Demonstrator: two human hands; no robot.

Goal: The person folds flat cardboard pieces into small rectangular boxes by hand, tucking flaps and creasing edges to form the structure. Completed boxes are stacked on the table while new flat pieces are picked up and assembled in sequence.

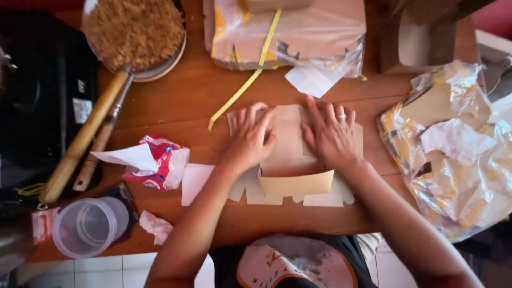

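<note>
A flat brown cardboard box blank lies on the wooden table in front of me, its near flap standing up. My left hand presses flat on the left part of the blank, fingers spread. My right hand, with a ring on one finger, presses flat on the right part. Neither hand grips anything; both palms rest on the cardboard.
A bowl of brown fried crumbs with wooden-handled utensils sits far left. A red and white wrapper, a clear plastic cup, a yellow strip, a plastic-wrapped stack of blanks and crumpled plastic surround the blank.
</note>
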